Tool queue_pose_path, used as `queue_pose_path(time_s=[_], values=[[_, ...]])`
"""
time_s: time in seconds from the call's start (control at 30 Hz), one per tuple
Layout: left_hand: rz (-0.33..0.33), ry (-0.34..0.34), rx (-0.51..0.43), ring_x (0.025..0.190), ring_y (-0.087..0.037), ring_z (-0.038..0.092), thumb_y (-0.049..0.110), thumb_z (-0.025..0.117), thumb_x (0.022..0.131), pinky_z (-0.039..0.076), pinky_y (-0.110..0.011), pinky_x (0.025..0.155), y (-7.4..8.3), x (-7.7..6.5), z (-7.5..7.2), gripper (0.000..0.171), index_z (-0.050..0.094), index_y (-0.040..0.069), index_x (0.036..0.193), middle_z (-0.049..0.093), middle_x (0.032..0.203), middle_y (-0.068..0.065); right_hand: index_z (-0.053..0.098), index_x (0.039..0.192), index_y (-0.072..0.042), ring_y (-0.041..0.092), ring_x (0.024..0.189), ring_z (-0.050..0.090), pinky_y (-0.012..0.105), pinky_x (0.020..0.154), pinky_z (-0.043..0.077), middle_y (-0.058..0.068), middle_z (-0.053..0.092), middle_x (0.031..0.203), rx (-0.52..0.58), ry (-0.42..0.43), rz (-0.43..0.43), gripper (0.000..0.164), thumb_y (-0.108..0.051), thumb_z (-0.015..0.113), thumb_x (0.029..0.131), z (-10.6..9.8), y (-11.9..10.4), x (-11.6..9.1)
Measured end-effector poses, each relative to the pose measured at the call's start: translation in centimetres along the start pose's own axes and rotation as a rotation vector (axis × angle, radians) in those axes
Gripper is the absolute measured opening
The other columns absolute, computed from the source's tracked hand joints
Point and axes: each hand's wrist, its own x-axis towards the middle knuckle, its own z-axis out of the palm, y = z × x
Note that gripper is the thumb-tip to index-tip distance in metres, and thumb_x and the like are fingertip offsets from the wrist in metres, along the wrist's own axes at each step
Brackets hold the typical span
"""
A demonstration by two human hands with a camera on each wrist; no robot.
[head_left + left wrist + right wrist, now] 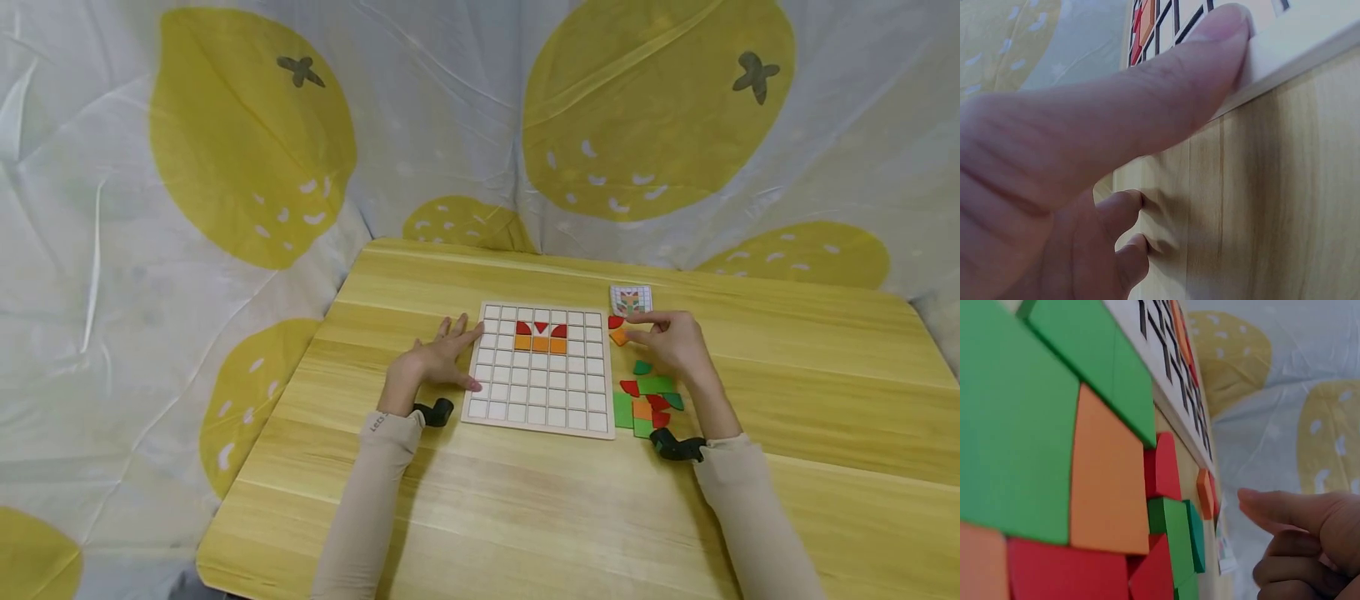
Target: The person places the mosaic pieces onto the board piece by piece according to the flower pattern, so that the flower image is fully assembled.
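A white grid board (540, 427) lies on the table. In its upper rows are two red rounded pieces (558, 332), a red triangle (541, 327) and a row of orange squares (540, 344). My left hand (437, 360) is spread at the board's left side, its thumb (1210, 37) resting on the rim and other fingertips on the wood. Beyond the board's right edge, my right hand (675, 337) has index finger and thumb extended with a gap between them, close to a loose red piece (616, 322) and an orange piece (618, 337). Its other fingers are curled.
A small pattern card (630, 298) lies behind the right hand. Between board and right forearm sits a loose pile of green pieces (622, 410), red pieces (1163, 469) and orange pieces (1107, 481). A lemon-print cloth (450, 125) hangs behind the wooden table (525, 517).
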Motion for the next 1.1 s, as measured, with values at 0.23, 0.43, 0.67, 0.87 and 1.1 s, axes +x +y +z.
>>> queue_pose_path(time_s=[0.23, 0.43, 0.67, 0.87, 1.1], values=[[-0.005, 0.002, 0.003, 0.161, -0.035, -0.017, 0.039, 0.077, 0.092, -0.001, -0.081, 0.119, 0.0, -0.1, 0.1, 0.106, 0.005, 0.025, 0.168, -0.015, 0.175, -0.009, 0.074, 0.123, -0.001, 0.01, 0.048, 0.045, 0.025, 0.047, 0.039, -0.008, 0.04, 0.057, -0.002, -0.057, 0.021, 0.042, -0.021, 0.083, 0.088, 0.1, 0.6, 0.5], [-0.002, -0.002, 0.004, 0.161, -0.035, -0.018, 0.04, 0.077, 0.093, -0.001, -0.081, 0.118, 0.0, 0.0, 0.1, 0.106, 0.004, 0.025, 0.168, -0.015, 0.175, -0.009, 0.074, 0.121, -0.002, 0.009, 0.046, 0.043, 0.026, 0.046, 0.04, -0.007, 0.041, 0.059, 0.012, -0.046, 0.054, 0.041, -0.02, 0.085, 0.086, 0.8, 0.5, 0.8], [-0.003, 0.0, 0.016, 0.161, -0.035, -0.017, 0.041, 0.075, 0.094, -0.001, -0.081, 0.119, 0.0, 0.1, 0.0, 0.104, 0.004, 0.026, 0.168, -0.015, 0.175, -0.008, 0.073, 0.12, -0.001, 0.009, 0.049, 0.042, 0.025, 0.048, 0.039, -0.007, 0.041, 0.061, -0.004, -0.05, 0.064, 0.04, -0.019, 0.085, 0.086, 0.9, 0.6, 0.9], [-0.003, 0.0, 0.008, 0.161, -0.036, -0.017, 0.04, 0.075, 0.094, 0.0, -0.082, 0.118, 0.1, 0.0, -0.1, 0.104, 0.005, 0.025, 0.168, -0.014, 0.175, -0.009, 0.074, 0.115, 0.001, 0.012, 0.058, 0.045, 0.027, 0.052, 0.039, -0.005, 0.043, 0.066, -0.071, -0.034, 0.063, 0.04, -0.022, 0.085, 0.084, 0.0, 1.0, 0.6], [-0.007, -0.008, -0.002, 0.161, -0.034, -0.018, 0.039, 0.076, 0.093, -0.002, -0.081, 0.119, 0.1, -0.1, 0.0, 0.104, 0.005, 0.025, 0.168, -0.016, 0.175, -0.008, 0.074, 0.113, 0.003, 0.009, 0.052, 0.04, 0.025, 0.049, 0.037, -0.006, 0.04, 0.06, -0.061, -0.045, 0.009, 0.038, -0.022, 0.084, 0.087, 0.2, 0.7, 0.5]])
